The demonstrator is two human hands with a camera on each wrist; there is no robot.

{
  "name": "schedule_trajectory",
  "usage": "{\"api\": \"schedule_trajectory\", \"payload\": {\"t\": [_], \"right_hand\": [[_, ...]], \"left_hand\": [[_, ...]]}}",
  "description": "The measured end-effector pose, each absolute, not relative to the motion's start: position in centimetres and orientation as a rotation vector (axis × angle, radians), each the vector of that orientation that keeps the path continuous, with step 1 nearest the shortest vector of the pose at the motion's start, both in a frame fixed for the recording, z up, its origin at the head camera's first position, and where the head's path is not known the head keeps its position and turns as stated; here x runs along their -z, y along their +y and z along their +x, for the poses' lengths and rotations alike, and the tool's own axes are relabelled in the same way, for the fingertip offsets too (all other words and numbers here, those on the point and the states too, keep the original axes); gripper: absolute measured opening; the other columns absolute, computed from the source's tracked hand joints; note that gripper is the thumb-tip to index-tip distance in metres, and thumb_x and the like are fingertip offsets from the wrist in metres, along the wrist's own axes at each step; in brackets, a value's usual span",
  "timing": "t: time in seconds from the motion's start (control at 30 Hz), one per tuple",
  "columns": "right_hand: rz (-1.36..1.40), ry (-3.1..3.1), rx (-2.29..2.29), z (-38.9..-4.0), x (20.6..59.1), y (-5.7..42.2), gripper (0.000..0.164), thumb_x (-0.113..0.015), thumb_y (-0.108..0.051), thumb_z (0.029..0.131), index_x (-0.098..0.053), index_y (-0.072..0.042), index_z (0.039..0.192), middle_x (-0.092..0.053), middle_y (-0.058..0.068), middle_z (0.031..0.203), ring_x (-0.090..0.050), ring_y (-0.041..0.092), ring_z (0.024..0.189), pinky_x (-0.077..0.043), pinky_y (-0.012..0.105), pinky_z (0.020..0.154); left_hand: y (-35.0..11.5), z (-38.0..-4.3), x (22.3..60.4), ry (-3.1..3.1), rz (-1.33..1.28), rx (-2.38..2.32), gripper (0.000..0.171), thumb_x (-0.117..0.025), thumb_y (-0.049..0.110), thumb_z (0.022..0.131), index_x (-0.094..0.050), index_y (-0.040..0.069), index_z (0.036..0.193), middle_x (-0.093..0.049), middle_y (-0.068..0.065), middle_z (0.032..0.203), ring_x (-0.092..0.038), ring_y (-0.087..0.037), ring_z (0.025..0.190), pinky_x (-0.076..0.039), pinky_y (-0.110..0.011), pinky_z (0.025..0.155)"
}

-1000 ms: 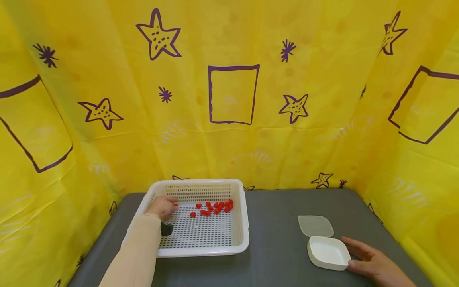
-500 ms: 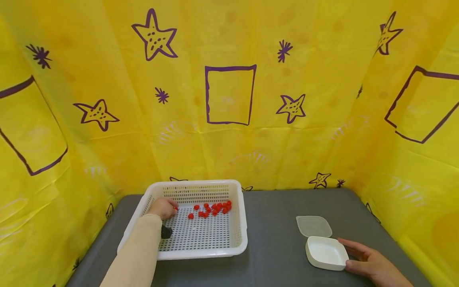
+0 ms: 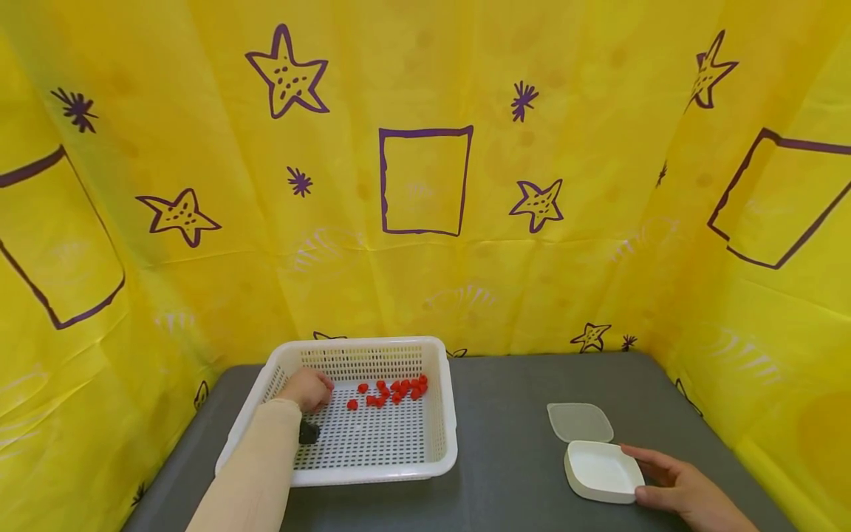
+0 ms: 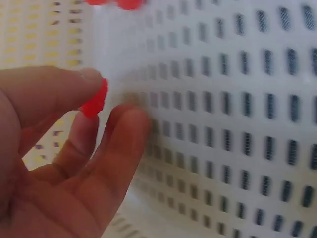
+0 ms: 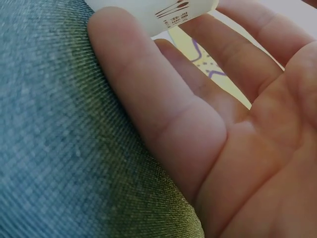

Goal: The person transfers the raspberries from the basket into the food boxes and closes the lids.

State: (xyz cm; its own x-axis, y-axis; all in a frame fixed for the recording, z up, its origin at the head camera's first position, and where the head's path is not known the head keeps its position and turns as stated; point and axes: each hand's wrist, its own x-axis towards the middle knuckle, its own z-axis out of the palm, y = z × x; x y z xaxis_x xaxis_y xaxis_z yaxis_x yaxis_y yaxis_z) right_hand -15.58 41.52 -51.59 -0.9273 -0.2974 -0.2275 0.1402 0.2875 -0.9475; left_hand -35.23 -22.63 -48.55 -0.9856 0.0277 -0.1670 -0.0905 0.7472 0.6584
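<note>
My left hand (image 3: 308, 389) is inside the white plastic basket (image 3: 372, 471), at its left side. In the left wrist view, its thumb and a finger pinch a small red bumpy piece, raspberry-like (image 4: 95, 100), with the other fingers loosely bent beside the slotted wall. Several more red pieces (image 3: 383, 393) lie on the basket's floor toward the back right. My right hand (image 3: 685, 488) holds a shallow white box (image 3: 603, 473) at its right side, thumb near the front corner and fingers behind. The right wrist view shows the thumb against the box's printed side wall (image 5: 171, 14).
A translucent lid (image 3: 580, 423) lies flat just behind the box on the grey tabletop (image 3: 505, 428). Yellow patterned curtains (image 3: 425, 288) enclose the table at the back and both sides. A black wrist device (image 3: 308, 432) sits under my left forearm.
My left fingers have drawn together on a red piece at the basket's left back and moved slightly down in view. My right hand stays at the box; the view shifts slightly.
</note>
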Motion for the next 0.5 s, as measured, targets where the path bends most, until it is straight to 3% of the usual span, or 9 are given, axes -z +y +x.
{"api": "schedule_trajectory", "payload": {"t": [0.07,0.17,0.3,0.5], "right_hand": [[-0.089,2.193,1.668,-15.6,51.6,41.5,0.056,-0.061,-0.013,0.1,-0.038,0.001,0.15,-0.044,0.025,0.147,-0.054,0.008,0.113,-0.049,0.026,0.087],[-0.093,2.201,1.662,-15.7,51.7,41.5,0.057,-0.062,-0.013,0.1,-0.038,0.003,0.149,-0.04,0.03,0.147,-0.053,0.011,0.114,-0.049,0.027,0.087],[-0.149,2.202,1.684,-15.6,51.8,41.5,0.057,-0.061,-0.01,0.1,-0.036,0.007,0.149,-0.038,0.033,0.147,-0.055,0.003,0.111,-0.05,0.027,0.087],[-0.232,2.207,1.711,-15.6,51.9,41.5,0.057,-0.061,-0.006,0.099,-0.035,0.01,0.147,-0.04,0.032,0.146,-0.054,-0.003,0.111,-0.051,0.027,0.088]], "left_hand": [[-22.3,-35.3,48.2,2.75,-0.084,-1.138,0.025,-0.065,-0.01,0.074,-0.072,-0.005,0.097,-0.066,-0.012,0.08,-0.054,-0.018,0.057,-0.046,-0.027,0.049],[-21.7,-35.3,47.3,2.666,-0.131,-1.328,0.028,-0.064,-0.011,0.08,-0.071,-0.009,0.107,-0.069,-0.02,0.102,-0.061,-0.021,0.07,-0.054,-0.031,0.059],[-20.3,-34.9,45.4,2.478,-0.145,-1.642,0.031,-0.058,-0.011,0.091,-0.063,-0.014,0.121,-0.059,-0.029,0.126,-0.064,-0.035,0.1,-0.056,-0.036,0.08],[-17.0,-33.6,41.7,2.249,-0.051,-1.948,0.033,-0.054,-0.007,0.098,-0.056,-0.012,0.131,-0.054,-0.03,0.13,-0.056,-0.04,0.118,-0.051,-0.038,0.093]]}}
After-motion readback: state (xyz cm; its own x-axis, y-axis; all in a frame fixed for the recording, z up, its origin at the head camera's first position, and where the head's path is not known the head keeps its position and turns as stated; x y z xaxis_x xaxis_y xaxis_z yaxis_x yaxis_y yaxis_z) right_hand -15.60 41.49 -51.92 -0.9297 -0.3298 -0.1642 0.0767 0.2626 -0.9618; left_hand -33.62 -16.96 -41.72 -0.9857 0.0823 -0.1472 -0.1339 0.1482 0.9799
